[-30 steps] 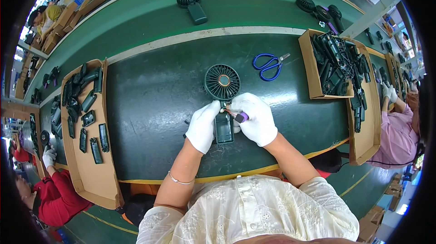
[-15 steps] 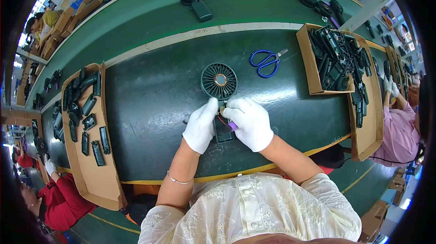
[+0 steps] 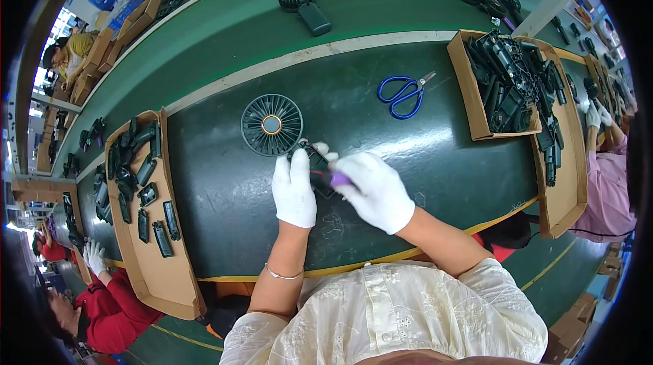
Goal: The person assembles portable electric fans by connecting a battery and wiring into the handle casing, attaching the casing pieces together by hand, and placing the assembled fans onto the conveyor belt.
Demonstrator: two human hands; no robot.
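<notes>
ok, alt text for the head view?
Gloved left hand holds a handheld fan over a green workbench; right hand holds a blurred purple piece. Blue-handled scissors lie beyond; cardboard trays of dark parts sit either side.

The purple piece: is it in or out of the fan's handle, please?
Out: the right hand grips the purple piece, slightly blurred.

Dark handheld fan [image 3: 282,135], round ribbed head [image 3: 271,125] copper-coloured around its centre, handle [image 3: 317,160] slanting to lower right, partly hidden, purple piece [image 3: 339,179] blurred, beside thin red wire [image 3: 317,172]
</notes>
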